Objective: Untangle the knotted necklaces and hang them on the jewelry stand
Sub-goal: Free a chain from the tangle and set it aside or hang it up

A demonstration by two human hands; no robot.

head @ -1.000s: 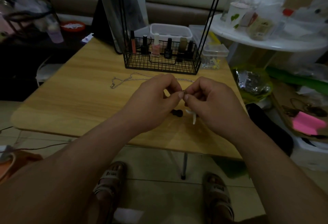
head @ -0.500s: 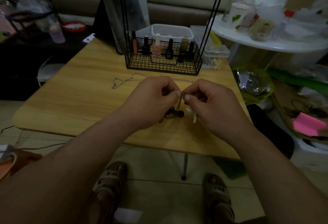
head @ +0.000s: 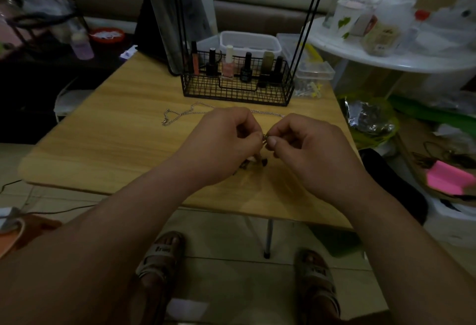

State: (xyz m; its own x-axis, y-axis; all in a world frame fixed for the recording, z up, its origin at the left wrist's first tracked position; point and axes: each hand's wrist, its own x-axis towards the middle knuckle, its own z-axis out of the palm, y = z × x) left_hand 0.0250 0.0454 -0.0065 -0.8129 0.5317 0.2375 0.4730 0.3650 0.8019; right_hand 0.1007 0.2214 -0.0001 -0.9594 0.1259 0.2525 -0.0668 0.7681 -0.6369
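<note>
necklace [head: 264,139] | tail swung left | left hand [head: 226,144], right hand [head: 309,154] still pinching

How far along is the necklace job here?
Done: nothing visibly hung on the jewelry stand, though its top is cropped. In hand: left hand and right hand pinch a dark beaded necklace between them above the table. Left: freeing it, then hanging it and the silver chain lying near the stand.

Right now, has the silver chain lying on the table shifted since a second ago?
No. The silver chain still lies just in front of the wire basket, its looped end out past the basket's left corner, as before.
</note>
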